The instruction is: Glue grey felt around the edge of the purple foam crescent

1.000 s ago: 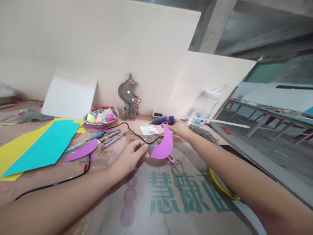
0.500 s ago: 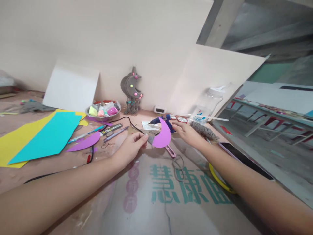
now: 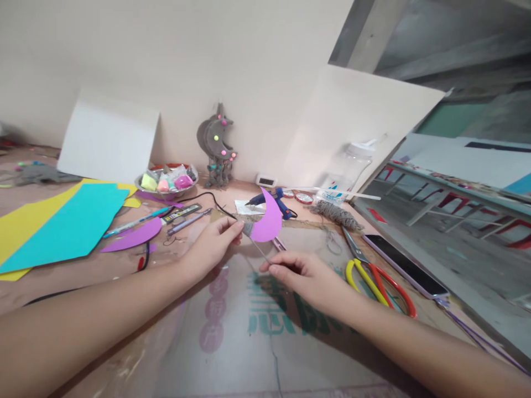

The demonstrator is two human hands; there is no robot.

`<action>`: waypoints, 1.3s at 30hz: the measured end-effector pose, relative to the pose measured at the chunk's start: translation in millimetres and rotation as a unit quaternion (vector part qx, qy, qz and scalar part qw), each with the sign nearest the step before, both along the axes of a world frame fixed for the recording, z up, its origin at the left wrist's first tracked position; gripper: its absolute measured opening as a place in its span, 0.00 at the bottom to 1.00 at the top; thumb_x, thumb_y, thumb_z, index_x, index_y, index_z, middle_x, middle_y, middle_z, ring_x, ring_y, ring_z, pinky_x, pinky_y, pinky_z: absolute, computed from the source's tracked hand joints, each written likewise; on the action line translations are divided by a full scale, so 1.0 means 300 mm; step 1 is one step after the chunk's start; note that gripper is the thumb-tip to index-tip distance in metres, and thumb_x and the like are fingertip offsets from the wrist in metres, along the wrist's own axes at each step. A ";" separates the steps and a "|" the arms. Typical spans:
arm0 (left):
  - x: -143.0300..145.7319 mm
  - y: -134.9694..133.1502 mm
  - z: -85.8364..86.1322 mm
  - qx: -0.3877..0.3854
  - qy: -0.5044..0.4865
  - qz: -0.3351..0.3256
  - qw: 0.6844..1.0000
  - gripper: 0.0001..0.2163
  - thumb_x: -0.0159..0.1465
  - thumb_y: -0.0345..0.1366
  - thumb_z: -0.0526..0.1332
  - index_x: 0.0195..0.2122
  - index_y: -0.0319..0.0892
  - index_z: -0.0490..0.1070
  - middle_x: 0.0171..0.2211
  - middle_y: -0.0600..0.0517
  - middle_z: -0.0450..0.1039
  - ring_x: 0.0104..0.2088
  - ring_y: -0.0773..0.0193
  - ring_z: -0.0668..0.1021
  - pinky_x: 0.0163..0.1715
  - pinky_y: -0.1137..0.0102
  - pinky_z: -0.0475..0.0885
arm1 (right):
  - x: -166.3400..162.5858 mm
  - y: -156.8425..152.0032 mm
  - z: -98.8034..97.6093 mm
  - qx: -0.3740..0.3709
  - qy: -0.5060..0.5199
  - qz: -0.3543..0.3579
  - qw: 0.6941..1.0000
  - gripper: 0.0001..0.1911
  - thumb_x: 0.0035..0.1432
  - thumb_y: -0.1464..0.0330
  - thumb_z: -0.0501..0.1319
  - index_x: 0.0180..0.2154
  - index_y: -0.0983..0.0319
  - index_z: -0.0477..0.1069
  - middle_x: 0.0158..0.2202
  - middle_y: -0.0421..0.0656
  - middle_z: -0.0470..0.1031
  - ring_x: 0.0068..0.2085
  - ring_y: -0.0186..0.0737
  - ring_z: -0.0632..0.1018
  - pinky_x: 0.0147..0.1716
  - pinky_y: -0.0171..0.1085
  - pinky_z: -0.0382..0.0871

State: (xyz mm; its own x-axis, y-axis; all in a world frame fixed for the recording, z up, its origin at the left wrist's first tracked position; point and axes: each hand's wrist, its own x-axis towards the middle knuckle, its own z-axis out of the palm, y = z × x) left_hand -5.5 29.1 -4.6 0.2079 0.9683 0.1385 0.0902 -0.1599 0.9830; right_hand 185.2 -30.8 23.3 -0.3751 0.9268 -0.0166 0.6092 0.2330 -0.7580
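A purple paper crescent (image 3: 270,221) is pinched at its lower left tip by my left hand (image 3: 218,239). Grey yarn (image 3: 248,229) covers that tip beside my fingertips. From it a strand of grey yarn (image 3: 260,251) runs down to my right hand (image 3: 296,271), whose thumb and fingers are closed on it. Behind the crescent lies a blue glue gun (image 3: 283,204), its nozzle over a small white sheet (image 3: 244,207). Partly hidden below the crescent is a pink-handled tool (image 3: 279,243).
Scissors (image 3: 367,271) and a phone (image 3: 404,265) lie at the right, near a grey yarn bundle (image 3: 338,214) and a clear bottle (image 3: 346,171). Coloured paper (image 3: 66,226), pens (image 3: 188,221) and a bowl (image 3: 160,194) are at the left. A decorated moon (image 3: 218,141) leans on the wall.
My right hand has moved from beside the glue gun down toward me and now holds the yarn strand. My left hand still holds the crescent. The scissors show more fully.
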 end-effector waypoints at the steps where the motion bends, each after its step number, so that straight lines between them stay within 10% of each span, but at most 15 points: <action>1: 0.001 -0.003 0.001 -0.005 0.009 -0.002 1.000 0.14 0.61 0.44 0.56 0.24 0.40 0.63 0.21 0.56 0.62 0.22 0.70 0.65 0.21 0.75 0.58 | 0.005 -0.008 0.004 0.037 -0.033 0.012 0.999 0.14 0.61 0.64 0.53 0.37 0.61 0.75 0.33 0.42 0.78 0.35 0.37 0.77 0.35 0.34 0.69; 6: 0.008 -0.022 0.008 -0.012 0.055 -0.023 0.998 0.13 0.62 0.43 0.55 0.25 0.41 0.62 0.19 0.59 0.59 0.18 0.72 0.62 0.18 0.76 0.55 | 0.020 -0.026 0.010 0.211 -0.199 0.072 0.954 0.16 0.64 0.64 0.49 0.36 0.60 0.74 0.30 0.42 0.77 0.30 0.35 0.75 0.30 0.33 0.64; 12: 0.013 -0.022 0.002 0.014 0.096 -0.062 0.993 0.09 0.61 0.40 0.56 0.30 0.39 0.67 0.23 0.55 0.68 0.23 0.70 0.68 0.22 0.75 0.61 | 0.026 -0.021 -0.013 0.287 -0.169 0.109 0.937 0.13 0.65 0.66 0.50 0.37 0.61 0.72 0.28 0.41 0.76 0.28 0.33 0.73 0.29 0.31 0.62; 23: -0.001 -0.015 -0.007 0.092 0.133 -0.098 0.982 0.11 0.63 0.37 0.55 0.40 0.41 0.75 0.40 0.50 0.77 0.42 0.60 0.75 0.44 0.68 0.67 | 0.042 -0.002 0.027 0.184 -0.012 0.011 0.983 0.12 0.63 0.66 0.53 0.35 0.61 0.73 0.32 0.39 0.77 0.34 0.32 0.76 0.35 0.30 0.68; 39: 0.006 -0.057 0.006 0.103 0.186 -0.161 0.964 0.14 0.56 0.40 0.65 0.41 0.43 0.70 0.39 0.52 0.72 0.39 0.62 0.75 0.39 0.68 0.70 | 0.048 0.011 0.038 0.196 -0.006 -0.031 0.980 0.11 0.62 0.68 0.53 0.34 0.61 0.74 0.31 0.38 0.77 0.33 0.31 0.75 0.33 0.29 0.66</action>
